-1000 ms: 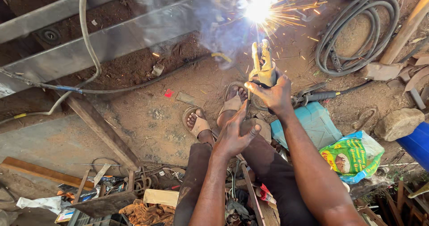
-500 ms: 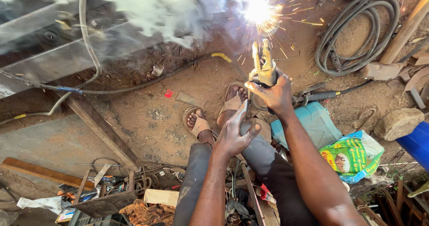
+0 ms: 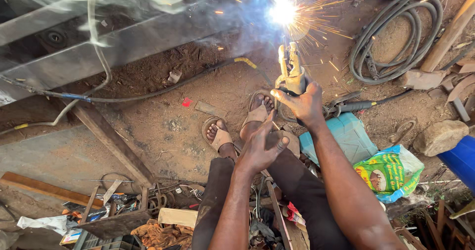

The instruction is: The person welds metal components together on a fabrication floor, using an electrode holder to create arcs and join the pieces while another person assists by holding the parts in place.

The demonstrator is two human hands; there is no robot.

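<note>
My right hand [image 3: 303, 104] grips a brass-coloured welding electrode holder [image 3: 291, 69] that points up and away from me. At its tip a bright white arc [image 3: 283, 11] throws orange sparks and bluish smoke against a long grey steel beam [image 3: 148, 35]. My left hand [image 3: 261, 146] rests with fingers spread on my right knee, holding nothing. Both my feet in brown sandals [image 3: 220, 134] stand on the dirt below the holder.
A coil of black cable [image 3: 396, 37] lies top right, a thinner cable [image 3: 163, 89] runs along the ground. A teal container [image 3: 346, 136], a green printed bag [image 3: 388, 173], a stone [image 3: 439, 136] and a blue drum [image 3: 462, 158] sit to the right. Scrap metal and wood [image 3: 114, 210] clutter bottom left.
The arc and holder stay at nearly the same spot on the beam. Smoke has drifted left across the top. My left hand has shifted slightly on the knee.
</note>
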